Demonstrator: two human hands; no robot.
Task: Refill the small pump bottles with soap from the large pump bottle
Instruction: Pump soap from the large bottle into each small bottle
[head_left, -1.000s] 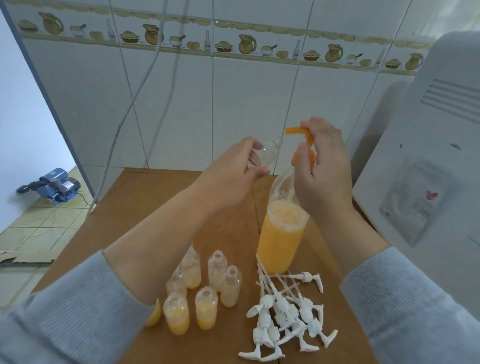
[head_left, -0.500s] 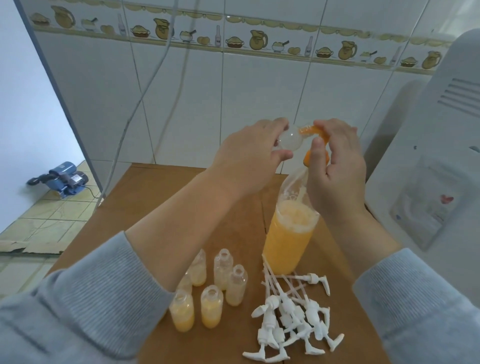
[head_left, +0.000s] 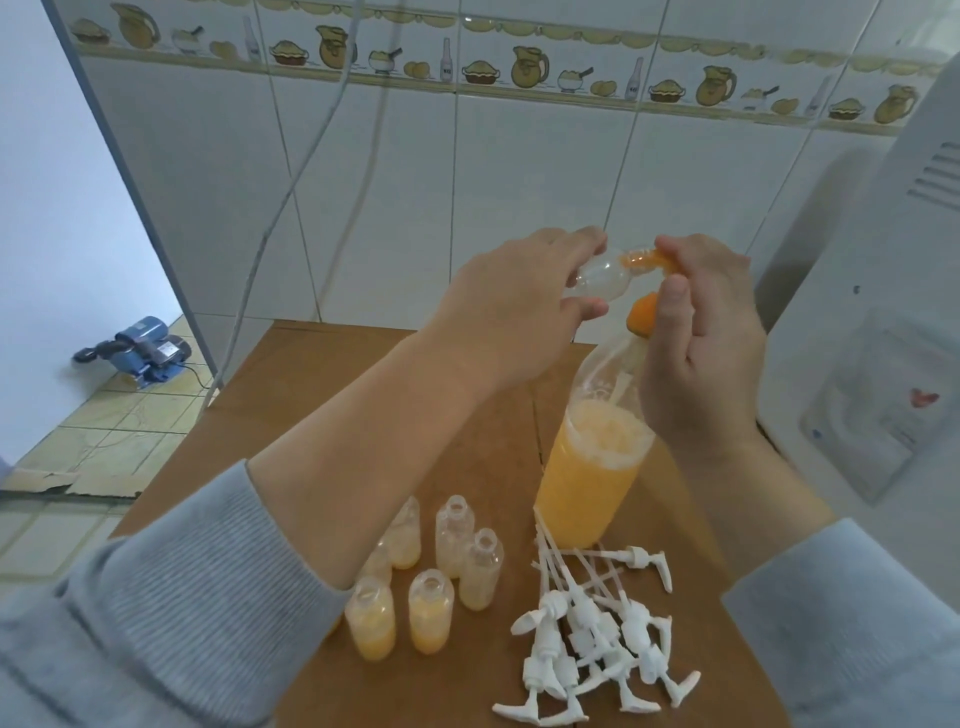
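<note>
My left hand (head_left: 511, 306) grips a small clear bottle (head_left: 605, 278) held on its side, its mouth against the orange spout (head_left: 657, 260) of the large pump bottle (head_left: 587, 467). My right hand (head_left: 701, 338) is curled round the orange pump head (head_left: 641, 319) on top of that large bottle, which stands on the table about half full of foamy orange soap. Several small open bottles (head_left: 431, 582) partly filled with orange soap stand on the table below my left forearm. A pile of white pump tops (head_left: 597, 639) lies to their right.
The brown wooden table (head_left: 291, 405) stands against a white tiled wall. A large white appliance (head_left: 872, 312) rises close at the right. Two cables (head_left: 291, 192) hang down the wall at the left. A blue water pump (head_left: 140, 348) sits on the floor far left.
My left hand brought the small bottle up and right until its mouth met the orange spout. My right hand stayed on the pump head.
</note>
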